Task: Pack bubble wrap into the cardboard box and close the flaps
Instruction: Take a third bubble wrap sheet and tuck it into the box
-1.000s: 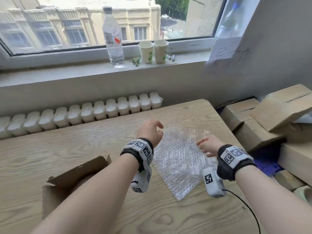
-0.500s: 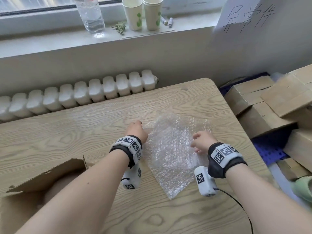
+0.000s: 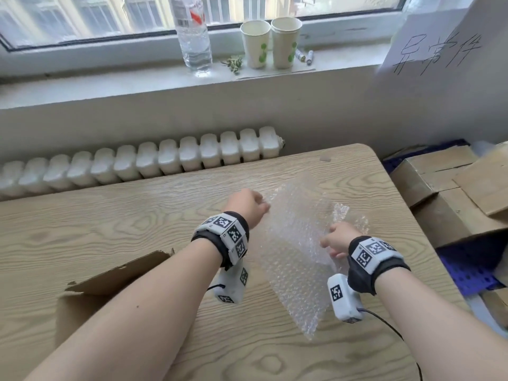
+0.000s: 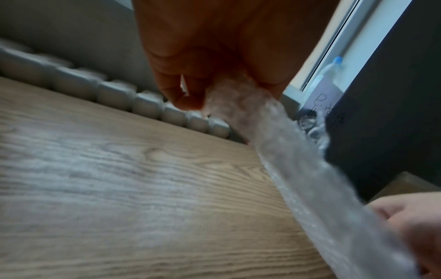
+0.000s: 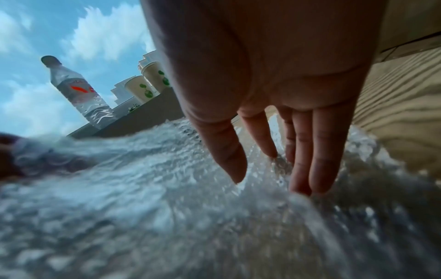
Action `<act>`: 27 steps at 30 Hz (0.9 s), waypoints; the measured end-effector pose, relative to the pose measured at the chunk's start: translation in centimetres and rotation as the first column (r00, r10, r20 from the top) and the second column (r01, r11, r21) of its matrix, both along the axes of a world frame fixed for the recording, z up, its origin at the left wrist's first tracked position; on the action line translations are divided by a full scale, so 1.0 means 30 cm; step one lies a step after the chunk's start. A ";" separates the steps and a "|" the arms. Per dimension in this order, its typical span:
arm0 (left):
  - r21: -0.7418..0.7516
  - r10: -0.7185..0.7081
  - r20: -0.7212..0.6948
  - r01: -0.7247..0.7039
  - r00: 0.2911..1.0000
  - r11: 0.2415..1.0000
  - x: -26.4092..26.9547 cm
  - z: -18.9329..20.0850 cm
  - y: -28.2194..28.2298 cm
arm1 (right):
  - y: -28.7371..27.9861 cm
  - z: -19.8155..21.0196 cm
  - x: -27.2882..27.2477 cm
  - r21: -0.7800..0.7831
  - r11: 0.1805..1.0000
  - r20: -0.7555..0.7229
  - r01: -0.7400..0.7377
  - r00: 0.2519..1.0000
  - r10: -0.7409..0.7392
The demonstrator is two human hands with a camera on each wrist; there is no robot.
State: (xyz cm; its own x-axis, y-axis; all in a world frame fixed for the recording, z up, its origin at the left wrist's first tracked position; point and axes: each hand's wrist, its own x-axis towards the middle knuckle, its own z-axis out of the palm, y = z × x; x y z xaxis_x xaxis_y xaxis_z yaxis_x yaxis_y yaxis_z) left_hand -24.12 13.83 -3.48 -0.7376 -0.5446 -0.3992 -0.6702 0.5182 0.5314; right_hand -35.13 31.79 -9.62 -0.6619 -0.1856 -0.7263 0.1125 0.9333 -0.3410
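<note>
Hands on the bubble wrap, box waiting at my near left

Cardboard box (image 3: 90, 292) sits closest to me at the near left of the wooden table (image 3: 82, 229), one flap raised and torn-edged, my left forearm crossing over it. Just past my wrists, the bubble wrap (image 3: 297, 248) lies spread on the table right of centre, its near corner pointing toward me and its left edge lifted off the surface. It is well apart from the box, with none of it inside.

My left hand (image 3: 246, 206) pinches the far-left edge of the sheet; on the left wrist view the curled fingers (image 4: 181, 98) and thumb clamp a bunched strip of wrap that stretches down toward the other hand. My right hand (image 3: 336, 239) is at the sheet's right side. On the right wrist view its fingers (image 5: 319, 156) are straight and extended, tips pressed down onto the wrap, curled around nothing, so I call that hand loose rather than gripping.

Farther off, a white radiator (image 3: 143, 160) runs along the wall behind the table. To my right, stacked cardboard cartons (image 3: 450, 188) stand beside the table. On the windowsill stand a clear water bottle (image 3: 193, 37) and two paper cups (image 3: 270, 42), side by side, with a handwritten paper sign (image 3: 437, 48) at the far right
</note>
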 end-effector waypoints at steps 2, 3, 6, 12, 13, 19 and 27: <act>-0.001 -0.006 -0.054 0.005 0.999 1.000 0.022 0.040 -0.014 | -0.004 0.028 0.015 0.041 0.998 0.010 -0.039 0.999 0.038; -0.007 0.001 -0.079 -0.001 0.997 1.000 0.037 0.060 -0.027 | -0.004 0.041 0.024 0.061 0.996 0.016 -0.063 0.998 0.062; -0.006 0.063 -0.158 -0.065 0.985 0.998 0.096 0.123 -0.085 | -0.013 0.083 0.063 0.092 0.988 -0.004 -0.127 0.992 0.128; 0.055 0.199 -0.356 -0.192 0.913 0.980 0.250 0.241 -0.200 | -0.122 0.193 0.154 -0.147 0.987 -0.172 -0.062 0.984 0.036; 0.070 0.217 -0.396 -0.206 0.892 0.976 0.276 0.260 -0.214 | -0.144 0.215 0.173 -0.197 0.979 -0.167 -0.051 0.986 0.018; 0.199 0.373 -0.575 -0.318 0.728 0.927 0.449 0.388 -0.299 | -0.257 0.312 0.298 -0.388 0.919 0.004 0.062 0.998 -0.066; 0.359 0.533 -0.645 -0.399 0.547 0.844 0.685 0.438 -0.379 | -0.370 0.398 0.467 -0.583 0.799 0.278 0.147 0.960 0.026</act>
State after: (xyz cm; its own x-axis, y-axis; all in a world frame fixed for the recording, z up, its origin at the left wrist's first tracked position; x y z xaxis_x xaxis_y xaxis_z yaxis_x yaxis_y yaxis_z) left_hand -3.58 2.47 9.68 -0.4805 -0.8769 0.0107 -0.1823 0.1118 0.9769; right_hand -21.12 20.69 2.31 -0.4906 -0.6014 -0.6305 0.3263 0.5442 -0.7729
